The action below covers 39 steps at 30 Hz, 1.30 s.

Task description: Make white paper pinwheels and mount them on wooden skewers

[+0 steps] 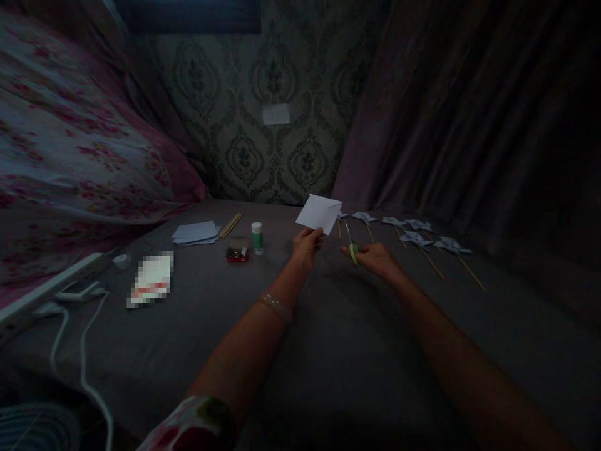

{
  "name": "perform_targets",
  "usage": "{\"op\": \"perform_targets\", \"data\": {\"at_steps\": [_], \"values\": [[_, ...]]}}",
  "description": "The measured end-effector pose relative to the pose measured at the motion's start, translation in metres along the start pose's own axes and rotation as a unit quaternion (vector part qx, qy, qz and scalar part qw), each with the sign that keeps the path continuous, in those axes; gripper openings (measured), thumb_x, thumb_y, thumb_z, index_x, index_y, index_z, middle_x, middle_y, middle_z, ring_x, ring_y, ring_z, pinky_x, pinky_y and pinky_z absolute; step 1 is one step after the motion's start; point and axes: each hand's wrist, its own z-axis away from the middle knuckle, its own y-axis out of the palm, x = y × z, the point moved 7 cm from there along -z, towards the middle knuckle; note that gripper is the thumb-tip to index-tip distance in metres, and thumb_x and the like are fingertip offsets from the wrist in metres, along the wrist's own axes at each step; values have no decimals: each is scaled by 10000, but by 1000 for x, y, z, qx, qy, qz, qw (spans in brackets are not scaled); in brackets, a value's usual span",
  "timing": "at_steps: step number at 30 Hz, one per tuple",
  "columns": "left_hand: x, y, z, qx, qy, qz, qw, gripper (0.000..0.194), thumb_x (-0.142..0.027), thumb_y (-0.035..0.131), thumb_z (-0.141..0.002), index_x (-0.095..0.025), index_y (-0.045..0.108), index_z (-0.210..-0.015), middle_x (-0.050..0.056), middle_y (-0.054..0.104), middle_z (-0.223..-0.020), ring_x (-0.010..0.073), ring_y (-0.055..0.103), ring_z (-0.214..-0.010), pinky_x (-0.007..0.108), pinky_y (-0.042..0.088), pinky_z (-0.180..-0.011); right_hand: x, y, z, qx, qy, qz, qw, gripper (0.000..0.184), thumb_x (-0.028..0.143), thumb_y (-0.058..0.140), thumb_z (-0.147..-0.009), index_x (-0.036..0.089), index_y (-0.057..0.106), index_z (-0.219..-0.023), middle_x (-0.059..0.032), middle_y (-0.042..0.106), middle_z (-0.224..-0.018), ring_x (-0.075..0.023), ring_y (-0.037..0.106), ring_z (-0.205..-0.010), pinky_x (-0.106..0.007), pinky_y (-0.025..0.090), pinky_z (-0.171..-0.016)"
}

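A white square of paper (317, 214) is pinched at its lower corner by my left hand (308, 244), raised over the grey cloth. One slit shows near the paper's right corner. My right hand (373, 258) grips a pair of scissors (353, 253) by its pale green handles, with the blades pointing up beside the paper's right edge. The blades look apart from the paper. To the right lie several white paper pinwheels (415, 238) on thin wooden sticks.
Left of my hands are a glue stick (257, 239), a small red box (237, 253), wooden sticks (231, 224) and a stack of white paper (195, 232). A power strip (51, 291) with white cables lies at the far left, near a blurred-out packet (151, 279). Curtains hang on both sides.
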Motion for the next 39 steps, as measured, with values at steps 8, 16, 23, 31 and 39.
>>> {"op": "perform_targets", "data": {"at_steps": [8, 16, 23, 31, 39], "values": [[3, -25, 4, -16, -7, 5, 1000, 314, -281, 808, -460, -161, 559, -609, -9, 598, -616, 70, 512, -524, 198, 357, -495, -10, 29, 15, -12, 12, -18, 1000, 515, 656, 617, -612, 156, 641, -488, -8, 466, -412, -142, 516, -470, -249, 272, -447], [2, -29, 3, -14, 3, 6, 1000, 356, -309, 819, -423, -148, 587, -640, -1, 612, -640, 74, 529, -536, 199, 367, -501, 2, 46, 31, 96, -40, -94, 990, 419, 567, 594, -688, 160, 692, -670, -31, 632, -631, -171, 583, -634, -251, 375, -561], [3, -19, 14, 12, 18, 4, 1000, 327, -316, 810, -442, -151, 596, -625, 4, 614, -647, 75, 526, -546, 202, 364, -510, 13, 50, 39, 123, -71, -87, 986, 355, 520, 588, -717, 174, 663, -688, -22, 634, -680, -179, 567, -686, -266, 378, -630], [-1, -15, 18, 17, 40, -32, 999, 312, -366, 790, -479, -161, 592, -605, -2, 586, -620, 86, 517, -548, 212, 369, -520, 13, 55, 42, 158, -94, -123, 975, 403, 542, 584, -706, 154, 628, -610, 12, 553, -565, -131, 501, -589, -241, 354, -590], [0, -13, 22, 20, 44, -37, 998, 272, -336, 788, -501, -158, 612, -609, 4, 589, -607, 99, 534, -563, 216, 361, -520, 16, 58, 46, 190, -83, -153, 966, 445, 571, 523, -730, 149, 578, -601, 23, 507, -582, -110, 453, -575, -234, 323, -558]]}}
